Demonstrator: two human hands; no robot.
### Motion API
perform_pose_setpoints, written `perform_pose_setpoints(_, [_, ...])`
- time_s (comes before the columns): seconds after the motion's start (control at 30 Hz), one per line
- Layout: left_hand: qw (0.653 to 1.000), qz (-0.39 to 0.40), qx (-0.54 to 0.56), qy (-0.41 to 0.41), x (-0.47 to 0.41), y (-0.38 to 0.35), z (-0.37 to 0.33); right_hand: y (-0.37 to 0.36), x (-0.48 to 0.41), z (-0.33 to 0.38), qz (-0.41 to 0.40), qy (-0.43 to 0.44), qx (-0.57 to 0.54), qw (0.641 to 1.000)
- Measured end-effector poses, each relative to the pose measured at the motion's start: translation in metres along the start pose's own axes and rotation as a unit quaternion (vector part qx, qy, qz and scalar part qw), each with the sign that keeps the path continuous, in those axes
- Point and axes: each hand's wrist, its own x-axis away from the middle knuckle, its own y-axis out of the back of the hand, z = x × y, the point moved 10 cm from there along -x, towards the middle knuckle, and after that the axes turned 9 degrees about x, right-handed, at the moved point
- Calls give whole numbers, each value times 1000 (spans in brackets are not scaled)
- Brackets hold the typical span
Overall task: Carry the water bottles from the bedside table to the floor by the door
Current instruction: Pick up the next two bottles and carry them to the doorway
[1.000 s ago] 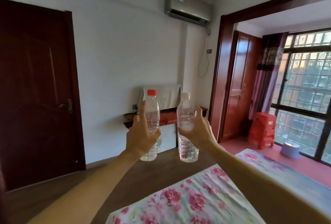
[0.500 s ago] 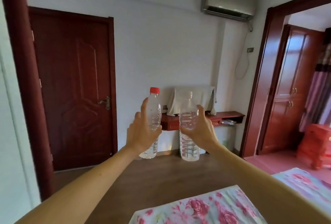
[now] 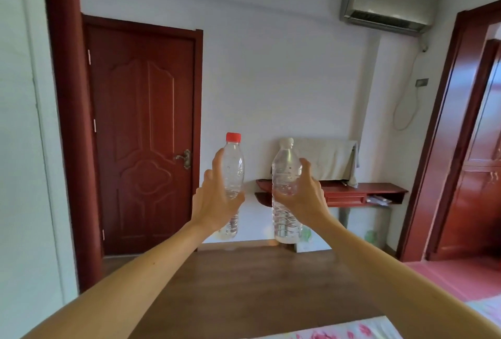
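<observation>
A panelled dark red wooden door (image 3: 143, 135) stands shut beyond the left hand's grip and to its left. Brown wooden floor (image 3: 257, 284) lies below both grips. A red wooden wall shelf (image 3: 352, 195) hangs behind the right hand's grip. The clear plastic water bottle with a pale cap (image 3: 286, 223) is upright in the air, and the right hand (image 3: 305, 197) curls round its middle. Beside it and not touching, the left hand (image 3: 214, 203) grips the clear plastic water bottle with a red cap (image 3: 234, 167), which is also upright.
</observation>
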Motion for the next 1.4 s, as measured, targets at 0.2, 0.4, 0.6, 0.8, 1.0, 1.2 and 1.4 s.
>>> perform_pose_setpoints(0.2, [1000, -5, -4, 14, -36, 3, 52, -53, -39, 8, 15, 3, -4, 1000])
perform_pose_setpoints(0.4, [1000, -9, 4, 19, -79, 1, 101, -105, -81, 17, 18, -3, -8, 1000])
perform_pose_setpoints(0.6, [1000, -9, 11, 16, -122, -1, 156, -154, -124, 22, 18, -13, -1, 1000])
perform_pose_setpoints(0.8, [1000, -7, 18, 16, -149, 4, 200, -193, -156, 28, 20, -14, -3, 1000])
perform_pose_setpoints(1.0, [1000, -6, -6, 17, -165, 11, 227, -224, -178, 35, 27, -11, -2, 1000])
perform_pose_setpoints(1.2, [999, -19, -4, 29, -184, 12, 257, -256, -199, 39, 43, -14, -17, 999])
perform_pose_setpoints(1.4, [999, -31, -18, 35, -202, 6, 284, -278, -225, 46, 51, 9, -33, 998])
